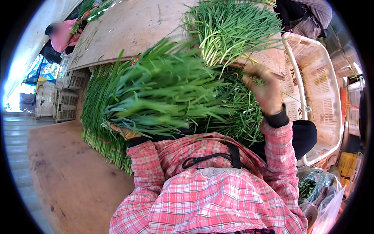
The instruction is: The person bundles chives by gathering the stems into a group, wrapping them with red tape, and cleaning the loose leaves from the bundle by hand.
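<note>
At the near edge of the worktop (128,37), a leafy green bunch (167,89) was held near its stalk ends by the fingers of the left hand (127,133); whether the blurred right hand (267,89) was closed could not be told. Light, limp, easily bruised leaves were presumed, best gripped at the firmer stalks.

The head view looks steeply down from close above the plaid shirt (218,195); fisheye-wide, it faces the far wooden table (128,33).
</note>
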Motion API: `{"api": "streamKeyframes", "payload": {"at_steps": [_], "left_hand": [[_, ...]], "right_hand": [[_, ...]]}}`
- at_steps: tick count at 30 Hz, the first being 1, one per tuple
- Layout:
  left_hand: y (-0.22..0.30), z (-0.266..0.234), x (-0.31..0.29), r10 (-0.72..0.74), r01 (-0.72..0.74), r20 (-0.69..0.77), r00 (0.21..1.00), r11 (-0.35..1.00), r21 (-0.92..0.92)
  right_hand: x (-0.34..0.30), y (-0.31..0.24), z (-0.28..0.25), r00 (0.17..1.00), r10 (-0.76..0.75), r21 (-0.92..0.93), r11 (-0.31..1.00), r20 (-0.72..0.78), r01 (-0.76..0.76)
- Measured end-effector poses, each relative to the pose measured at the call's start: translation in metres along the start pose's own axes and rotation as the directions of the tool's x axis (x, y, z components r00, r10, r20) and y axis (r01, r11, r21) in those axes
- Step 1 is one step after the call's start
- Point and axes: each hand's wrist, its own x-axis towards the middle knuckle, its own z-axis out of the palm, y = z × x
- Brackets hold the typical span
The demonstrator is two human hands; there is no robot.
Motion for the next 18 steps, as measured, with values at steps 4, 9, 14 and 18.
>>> {"api": "streamKeyframes", "payload": {"at_steps": [4, 9, 14, 18], "left_hand": [[-0.007, -0.023, -0.003, 0.125, -0.094, -0.305, 0.944, 0.989, 0.113], [0.006, -0.034, -0.002, -0.088, 0.092, 0.026, 0.996, 0.96, -0.266], [-0.008, 0.02, 0.001, 0.059, -0.054, -0.32, 0.946, 0.998, 0.025], [-0.018, 0.033, 0.008, 0.377, 0.024, -0.207, 0.903, 0.437, 0.899]], "right_hand": [[-0.034, -0.02, 0.016, 0.965, 0.024, 0.075, 0.996, 0.261, -0.045], [-0.024, -0.038, 0.052, 0.915, -0.199, -0.136, 0.956, 0.352, 0.26], [-0.034, -0.035, 0.071, 0.983, -0.166, 0.08, 0.984, 0.076, 0.16], [-0.04, -0.025, 0.083, 0.97, -0.034, 0.292, 0.951, -0.241, 0.106]]}}
